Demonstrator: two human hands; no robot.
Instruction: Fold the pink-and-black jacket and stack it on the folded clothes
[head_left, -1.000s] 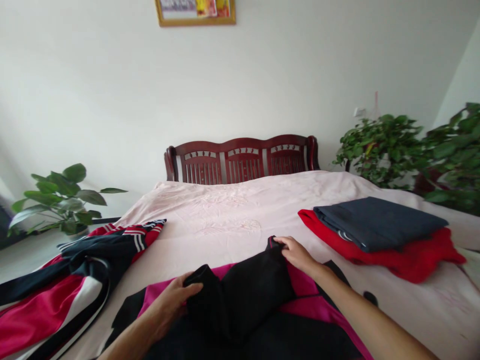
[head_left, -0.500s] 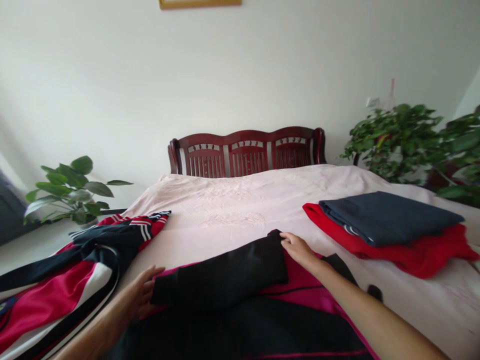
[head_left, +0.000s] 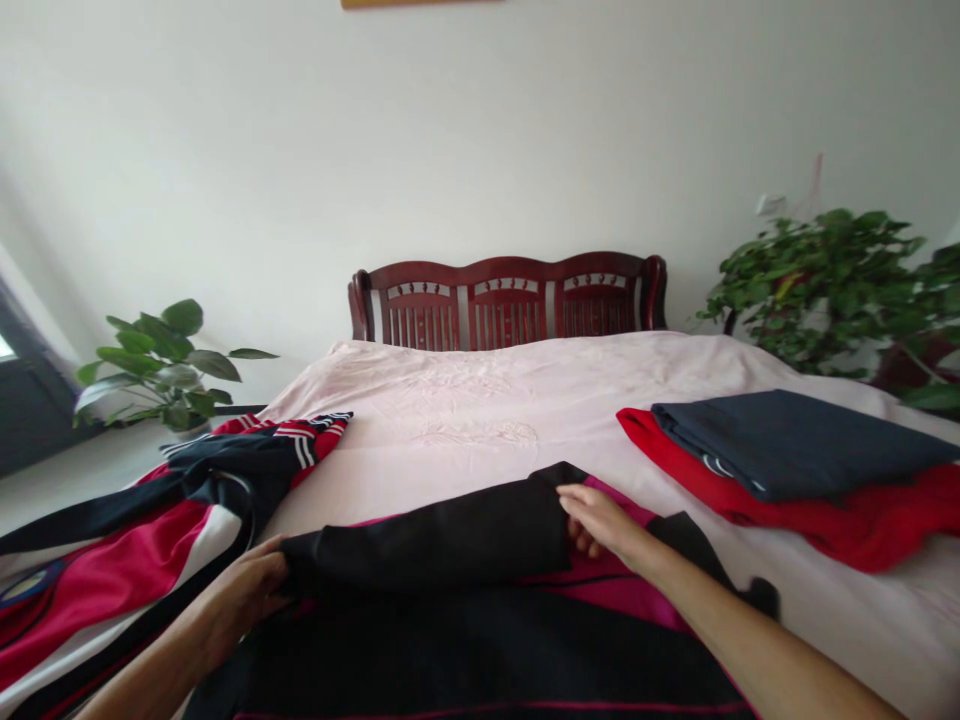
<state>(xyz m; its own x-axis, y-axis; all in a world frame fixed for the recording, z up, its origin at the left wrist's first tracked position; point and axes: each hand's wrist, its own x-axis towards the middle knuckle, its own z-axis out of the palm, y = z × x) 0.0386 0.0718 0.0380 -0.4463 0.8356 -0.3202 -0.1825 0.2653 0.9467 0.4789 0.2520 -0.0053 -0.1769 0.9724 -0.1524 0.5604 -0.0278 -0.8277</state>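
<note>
Bed: pink sheet, dark wooden headboard
Wall: white, potted plants either side
Black-magenta garment: near edge of bed
Hands: left hand and right hand each grasping the folded black sleeve's ends

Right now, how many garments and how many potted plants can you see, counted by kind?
Garments spread under the hands: 1, the black and magenta garment, left hand and right hand on its folded part
Unfolded garment piles: 1, the red, navy and white pile
Folded garments: 2, navy on red
Plants: 2, and
Total: 6
</note>
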